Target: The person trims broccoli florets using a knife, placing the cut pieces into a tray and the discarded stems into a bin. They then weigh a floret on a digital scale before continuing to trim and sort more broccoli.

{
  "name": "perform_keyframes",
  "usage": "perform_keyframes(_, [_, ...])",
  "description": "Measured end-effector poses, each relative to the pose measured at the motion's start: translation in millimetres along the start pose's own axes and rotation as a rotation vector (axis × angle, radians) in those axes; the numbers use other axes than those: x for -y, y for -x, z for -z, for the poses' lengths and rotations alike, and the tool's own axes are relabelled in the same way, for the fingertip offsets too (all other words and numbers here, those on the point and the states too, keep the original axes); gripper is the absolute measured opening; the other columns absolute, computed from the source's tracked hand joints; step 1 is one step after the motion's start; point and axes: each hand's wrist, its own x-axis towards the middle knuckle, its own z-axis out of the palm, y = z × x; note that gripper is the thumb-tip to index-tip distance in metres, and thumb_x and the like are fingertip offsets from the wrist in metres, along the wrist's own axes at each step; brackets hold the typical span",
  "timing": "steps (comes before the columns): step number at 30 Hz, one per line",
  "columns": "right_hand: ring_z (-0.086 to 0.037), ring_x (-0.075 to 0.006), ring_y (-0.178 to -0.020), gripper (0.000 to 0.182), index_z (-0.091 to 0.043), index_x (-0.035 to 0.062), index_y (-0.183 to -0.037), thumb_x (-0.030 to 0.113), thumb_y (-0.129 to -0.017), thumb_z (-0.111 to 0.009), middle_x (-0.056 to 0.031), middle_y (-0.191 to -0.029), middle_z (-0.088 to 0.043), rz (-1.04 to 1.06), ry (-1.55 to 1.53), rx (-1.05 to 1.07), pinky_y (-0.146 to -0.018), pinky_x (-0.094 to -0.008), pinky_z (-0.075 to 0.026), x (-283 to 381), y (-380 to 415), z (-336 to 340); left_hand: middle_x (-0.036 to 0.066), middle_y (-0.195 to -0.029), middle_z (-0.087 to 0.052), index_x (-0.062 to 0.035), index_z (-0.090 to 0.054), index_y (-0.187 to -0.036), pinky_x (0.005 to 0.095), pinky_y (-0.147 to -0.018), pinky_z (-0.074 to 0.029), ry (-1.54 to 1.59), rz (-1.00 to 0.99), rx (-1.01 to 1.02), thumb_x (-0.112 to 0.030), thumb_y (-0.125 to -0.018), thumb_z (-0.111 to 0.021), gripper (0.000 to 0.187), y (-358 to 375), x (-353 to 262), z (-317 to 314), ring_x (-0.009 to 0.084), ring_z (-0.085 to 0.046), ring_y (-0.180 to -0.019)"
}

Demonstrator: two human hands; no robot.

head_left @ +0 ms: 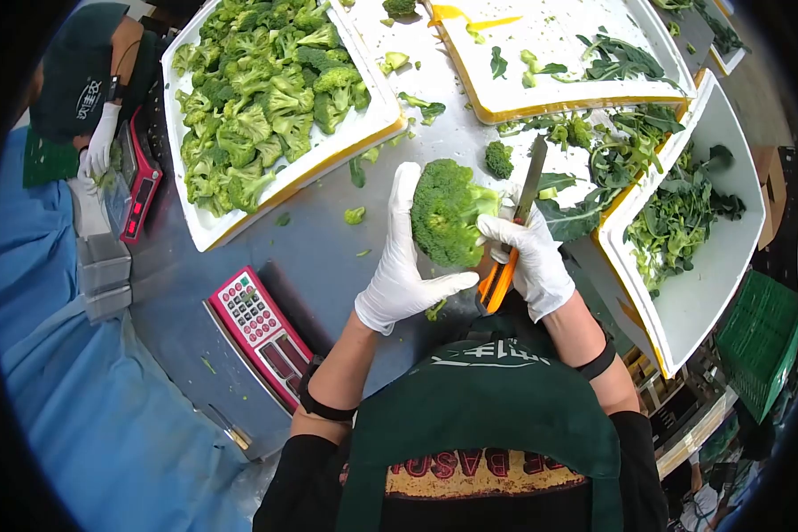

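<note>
Nearest us, our left hand (pixel 402 266), in a white glove, cupped a broccoli head (pixel 448 222) from the left side, fingers stretched up along it and thumb tucked beneath. Our right hand (pixel 530 257), also gloved, was closed around the orange handle of a knife (pixel 516 226), its blade rising past the head's right side. To trim well, we judged the head should stay steady in the palm and the blade should meet the stem away from the thumb.

Both hands hovered over a grey metal counter (pixel 328 257) scattered with green scraps. A red scale (pixel 262 332) sat near left. Farther left, a white tray (pixel 368 124) held cut florets; right-hand trays (pixel 709 293) held leaves. At far left, another person's gloved hand (pixel 102 137) rested by a second scale (pixel 140 191).
</note>
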Motion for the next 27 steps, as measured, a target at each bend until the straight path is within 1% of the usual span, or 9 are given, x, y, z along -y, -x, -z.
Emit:
perform_keyframes(2, [-0.061,-0.0061,-0.065,0.040,-0.053,0.0093,-0.114,0.004,-0.081,-0.074,0.0006,-0.086,-0.065,-0.006,0.055,-0.015,-0.047,-0.0176,-0.035,-2,3,-4,0.016,-0.154,-0.019,-0.0046,0.000,-0.153,0.0400,-0.114,-0.028,0.144,0.077,0.005,-0.009,-0.068,-0.084,0.119,0,0,-1,0.0282,-0.027,-0.141])
perform_keyframes(3, [-0.061,-0.0075,-0.068,0.039,-0.051,0.0078,-0.115,0.005,-0.083,-0.073,-0.0007,-0.087,-0.064,0.027,0.078,-0.018,-0.052,-0.0188,-0.041,-6,4,-6,0.015,-0.154,-0.020,-0.0053,0.001,-0.153,0.0398,-0.114,-0.029,0.218,0.111,0.001,-0.009,-0.069,-0.083,0.119,0,-1,-1,0.0272,-0.028,-0.141])
perform_keyframes(6, [-0.062,-0.0090,-0.074,0.040,-0.050,0.0058,-0.116,0.003,-0.084,-0.072,-0.0026,-0.092,-0.063,0.044,0.111,-0.001,-0.062,-0.0212,-0.048,-1,7,-11,0.013,-0.152,-0.023,-0.0093,0.001,-0.154,0.0394,-0.112,-0.033,0.429,0.195,-0.027,-0.005,-0.070,-0.081,0.118,-2,-8,-5,0.0254,-0.034,-0.138])
perform_keyframes(9, [-0.061,-0.0095,-0.078,0.039,-0.050,0.0039,-0.117,0.001,-0.084,-0.071,-0.0042,-0.096,-0.062,0.059,0.141,-0.044,-0.071,-0.0234,-0.051,2,11,-15,0.012,-0.150,-0.026,-0.0132,0.002,-0.154,0.0394,-0.110,-0.036,0.534,0.256,-0.024,0.000,-0.070,-0.079,0.117,-3,-13,-4,0.0249,-0.037,-0.135])
perform_keyframes(14, [-0.060,-0.0090,-0.079,0.037,-0.051,0.0028,-0.116,0.002,-0.085,-0.071,-0.0041,-0.096,-0.061,0.062,0.158,-0.069,-0.069,-0.0230,-0.051,2,12,-17,0.011,-0.149,-0.029,-0.0148,0.001,-0.154,0.0395,-0.110,-0.037,0.627,0.267,-0.066,0.004,-0.070,-0.076,0.115,-2,-17,-3,0.0245,-0.038,-0.136])
perform_keyframes(17, [-0.060,-0.0087,-0.077,0.035,-0.051,0.0024,-0.115,0.003,-0.086,-0.071,-0.0036,-0.095,-0.061,0.034,0.168,-0.076,-0.066,-0.0224,-0.050,5,11,-19,0.010,-0.148,-0.031,-0.0147,-0.004,-0.154,0.0401,-0.111,-0.037,0.541,0.171,-0.068,0.005,-0.071,-0.075,0.111,3,-6,-5,0.0236,-0.037,-0.136])
perform_keyframes(21, [-0.056,-0.0078,-0.078,0.035,-0.050,0.0035,-0.114,0.007,-0.086,-0.072,-0.0025,-0.096,-0.058,-0.063,0.125,-0.010,-0.068,-0.0228,-0.049,9,9,-16,0.010,-0.149,-0.030,-0.0148,-0.009,-0.153,0.0401,-0.111,-0.036,0.446,0.240,-0.107,0.009,-0.068,-0.072,0.108,1,-4,2,0.0235,-0.038,-0.136])
perform_keyframes(25, [-0.050,-0.0080,-0.087,0.035,-0.049,0.0058,-0.114,0.012,-0.088,-0.071,-0.0011,-0.099,-0.050,0.170,0.465,-0.034,-0.077,-0.0236,-0.045,-9,4,5,0.008,-0.147,-0.032,-0.0141,-0.014,-0.152,0.0396,-0.111,-0.037,0.452,0.231,-0.181,0.009,-0.064,-0.071,0.107,2,-2,9,0.0233,-0.040,-0.134])
perform_keyframes(27, [-0.051,-0.0086,-0.087,0.036,-0.048,0.0045,-0.121,0.010,-0.090,-0.067,-0.0015,-0.100,-0.051,0.101,0.448,-0.024,-0.078,-0.0234,-0.045,1,10,9,0.008,-0.148,-0.032,-0.0133,-0.019,-0.150,0.0393,-0.112,-0.036,0.405,0.177,-0.199,0.009,-0.063,-0.070,0.103,3,6,14,0.0231,-0.040,-0.134])
